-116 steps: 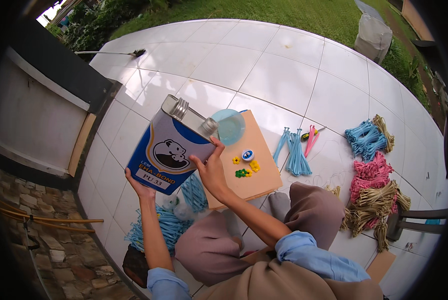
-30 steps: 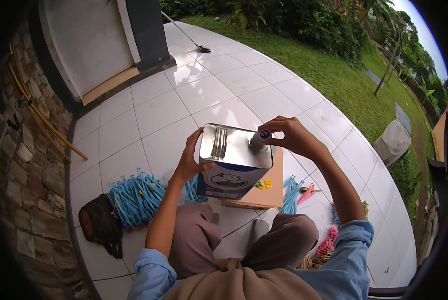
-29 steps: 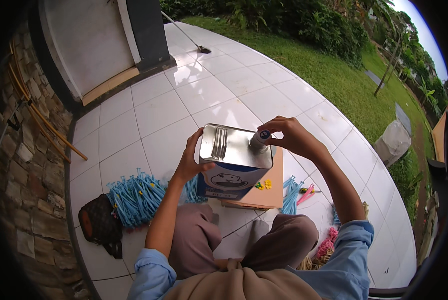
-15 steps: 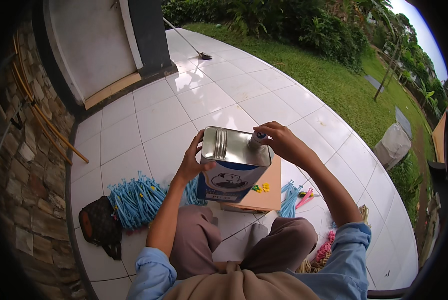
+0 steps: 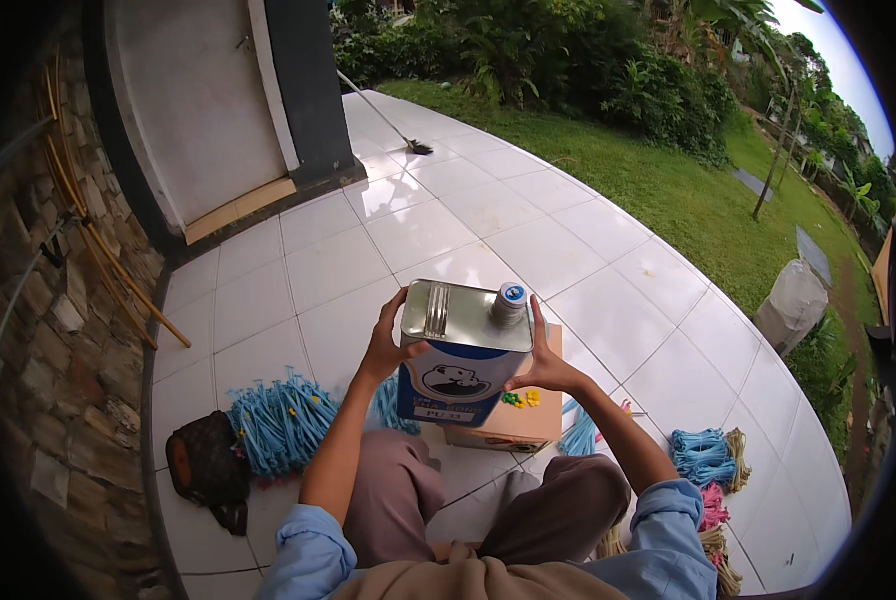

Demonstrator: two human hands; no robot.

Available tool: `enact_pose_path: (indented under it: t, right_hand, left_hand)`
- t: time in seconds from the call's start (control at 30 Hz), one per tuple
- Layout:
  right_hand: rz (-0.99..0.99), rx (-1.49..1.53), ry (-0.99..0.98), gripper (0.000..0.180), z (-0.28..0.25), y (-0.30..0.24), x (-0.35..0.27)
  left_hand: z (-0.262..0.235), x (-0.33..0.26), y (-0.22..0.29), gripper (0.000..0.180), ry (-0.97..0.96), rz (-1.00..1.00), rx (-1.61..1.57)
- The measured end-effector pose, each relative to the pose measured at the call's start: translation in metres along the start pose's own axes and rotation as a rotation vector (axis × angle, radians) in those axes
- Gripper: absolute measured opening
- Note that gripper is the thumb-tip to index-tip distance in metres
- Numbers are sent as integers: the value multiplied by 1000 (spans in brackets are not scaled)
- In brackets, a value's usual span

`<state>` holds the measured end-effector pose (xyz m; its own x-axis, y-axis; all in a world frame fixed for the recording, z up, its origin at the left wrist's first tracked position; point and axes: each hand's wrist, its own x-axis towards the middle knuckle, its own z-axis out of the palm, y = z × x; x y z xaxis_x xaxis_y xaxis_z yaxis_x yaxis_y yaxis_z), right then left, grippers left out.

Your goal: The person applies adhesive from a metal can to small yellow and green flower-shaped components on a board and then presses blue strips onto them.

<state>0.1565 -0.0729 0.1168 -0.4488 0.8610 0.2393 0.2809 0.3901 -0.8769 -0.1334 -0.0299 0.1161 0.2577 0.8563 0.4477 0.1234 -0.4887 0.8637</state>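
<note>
A rectangular metal can [image 5: 450, 378] is held upright between my two hands, above the cardboard box. It has a silver top with a ridged handle and a blue and white front showing an animal picture. A blue and white cap [image 5: 512, 293] sits on the spout at the top's right end. My left hand [image 5: 386, 345] presses the can's left side, thumb on the front. On the opposite side my right hand [image 5: 548, 362] grips it, thumb toward the lower front. Both hands' fingertips are partly hidden behind the can.
Under the can stands a cardboard box [image 5: 508, 430] with small green and yellow pieces [image 5: 521, 398] on it. Blue strand bundles [image 5: 283, 425] and a dark bag [image 5: 206, 462] lie left. More blue bundles [image 5: 703, 457] and pink ones [image 5: 714, 506] lie right.
My right hand has left the cap and moved down to the can's right side. The can sits slightly lower in view. My left hand stays on its side.
</note>
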Motion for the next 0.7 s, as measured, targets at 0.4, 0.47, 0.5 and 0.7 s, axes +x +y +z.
enact_pose_path:
  t: [0.4,0.47,0.5,0.7]
  right_hand:
    - [-298,231,117,138,24,-47,38]
    - [-361,140,58,140,29,-76,57]
    - [-421,108,36,140,30,-95,67]
    - [-566,82,-166,139,82,-212,105]
  left_hand:
    - [-22,-27,35,109,273,49,81]
    - [-47,-35,57,109,325,109,-22]
    - [-61,-39,75,107,324,115,-72]
    - [-153,-118,185,107,392,165,250]
